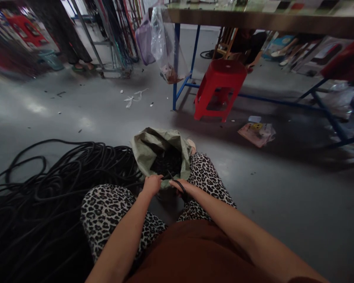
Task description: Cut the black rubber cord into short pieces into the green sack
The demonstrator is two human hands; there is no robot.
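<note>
My left hand [152, 184] is closed on a black rubber cord, and a short end of it pokes out toward the right. Black-handled scissors [182, 188] are in my right hand [177, 184], with the blades pointing at that cord end. Both hands are above the near rim of an open woven sack [141, 151], which stands between my knees. Inside the sack lie many short black pieces [166, 161]. A large tangled heap of black cord [61, 188] spreads over the floor on the left and reaches the sack.
A red plastic stool [221, 86] stands under a blue-legged table [253, 16] ahead. Clear bags [165, 43] hang from the table's corner. A printed plastic packet [257, 133] and white scraps [134, 98] lie on the floor. Other people's legs [73, 35] show behind.
</note>
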